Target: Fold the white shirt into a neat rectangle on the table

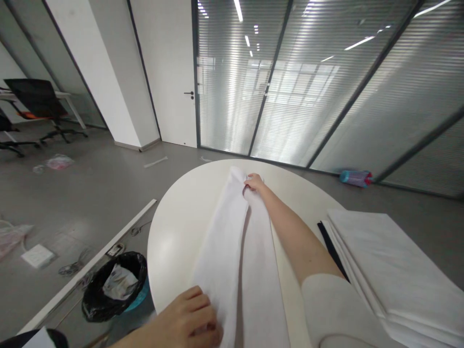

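A long white cloth (235, 251) lies folded lengthwise on a round white table (177, 217). My right hand (254, 183) reaches to the cloth's far end and pinches its edge there. At the near end, my left hand (192, 319) has its fingers curled over the cloth's left edge, pressing it to the table.
A stack of folded white cloths (391, 270) sits on the table's right side, over a dark strip (331, 249). A black-lined bin (116, 285) stands on the floor at the left. A white board (90, 266), cables and office chairs (39, 106) are further left. Glass walls with blinds stand behind.
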The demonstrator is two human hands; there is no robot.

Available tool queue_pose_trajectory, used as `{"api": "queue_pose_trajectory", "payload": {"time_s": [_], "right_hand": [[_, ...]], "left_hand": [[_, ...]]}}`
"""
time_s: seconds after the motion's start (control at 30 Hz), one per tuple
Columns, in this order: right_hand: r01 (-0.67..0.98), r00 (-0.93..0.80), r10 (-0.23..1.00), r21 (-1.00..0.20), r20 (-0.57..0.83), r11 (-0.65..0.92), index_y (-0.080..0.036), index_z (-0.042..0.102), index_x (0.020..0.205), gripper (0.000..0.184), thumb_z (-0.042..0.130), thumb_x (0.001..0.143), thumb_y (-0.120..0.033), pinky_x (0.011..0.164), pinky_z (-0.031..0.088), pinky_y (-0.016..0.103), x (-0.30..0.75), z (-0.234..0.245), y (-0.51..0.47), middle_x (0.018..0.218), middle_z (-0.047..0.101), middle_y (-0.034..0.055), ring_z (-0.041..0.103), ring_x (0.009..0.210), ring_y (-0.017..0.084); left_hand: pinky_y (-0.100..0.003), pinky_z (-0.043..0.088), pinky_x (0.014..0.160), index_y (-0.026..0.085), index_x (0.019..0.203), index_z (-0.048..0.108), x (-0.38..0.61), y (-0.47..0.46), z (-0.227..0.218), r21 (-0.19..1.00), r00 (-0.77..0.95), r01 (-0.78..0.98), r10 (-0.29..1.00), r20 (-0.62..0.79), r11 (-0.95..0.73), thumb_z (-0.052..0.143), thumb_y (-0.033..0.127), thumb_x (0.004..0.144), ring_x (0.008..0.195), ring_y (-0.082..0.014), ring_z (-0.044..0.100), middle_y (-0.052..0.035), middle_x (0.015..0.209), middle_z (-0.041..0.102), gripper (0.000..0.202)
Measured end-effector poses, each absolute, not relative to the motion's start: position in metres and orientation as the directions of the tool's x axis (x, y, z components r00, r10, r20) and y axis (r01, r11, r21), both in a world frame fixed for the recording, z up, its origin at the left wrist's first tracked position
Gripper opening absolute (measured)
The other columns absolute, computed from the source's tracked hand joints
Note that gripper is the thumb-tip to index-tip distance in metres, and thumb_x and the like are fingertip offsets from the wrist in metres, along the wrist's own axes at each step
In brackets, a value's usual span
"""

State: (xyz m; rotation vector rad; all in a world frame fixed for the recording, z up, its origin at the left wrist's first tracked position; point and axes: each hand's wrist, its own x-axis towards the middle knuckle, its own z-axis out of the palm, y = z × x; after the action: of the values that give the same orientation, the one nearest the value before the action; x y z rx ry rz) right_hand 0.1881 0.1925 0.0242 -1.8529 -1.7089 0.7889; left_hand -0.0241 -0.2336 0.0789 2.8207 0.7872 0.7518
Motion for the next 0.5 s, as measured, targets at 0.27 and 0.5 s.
{"api": "queue_pose_trajectory", "payload": {"time_s": [0.27, 0.5], "right_hand": [[0.69, 0.056, 0.998, -0.722, -0.026, -0.057, -0.013, 0.07, 0.118, 0.041, 0.069, 0.076, -0.015, 0.068, 0.052, 0.024, 0.186, 0.01, 0.193, 0.085, 0.075, 0.007, 0.069, 0.071, 0.016], [0.708, 0.103, 0.994, -0.704, 0.031, -0.052, -0.021, 0.072, 0.115, 0.038, 0.06, 0.079, -0.017, 0.09, 0.051, 0.031, 0.166, 0.013, 0.192, 0.111, 0.074, 0.0092, 0.069, 0.101, 0.021]], "left_hand": [[-0.029, 0.041, 0.059, 0.015, 0.102, 0.061, -0.015, -0.234, 0.053, 0.257, 0.65, 0.42, 0.486, 0.584, -0.87, 0.047, 0.019, 0.102, 0.064, -0.0145, 0.055, -0.0042, 0.072, 0.062, 0.015], [-0.027, 0.04, 0.054, 0.017, 0.084, 0.062, 0.007, -0.237, 0.038, 0.297, 0.577, 0.473, 0.546, 0.608, -0.83, 0.046, 0.017, 0.102, 0.056, -0.0117, 0.051, -0.0008, 0.061, 0.056, 0.023]]}}
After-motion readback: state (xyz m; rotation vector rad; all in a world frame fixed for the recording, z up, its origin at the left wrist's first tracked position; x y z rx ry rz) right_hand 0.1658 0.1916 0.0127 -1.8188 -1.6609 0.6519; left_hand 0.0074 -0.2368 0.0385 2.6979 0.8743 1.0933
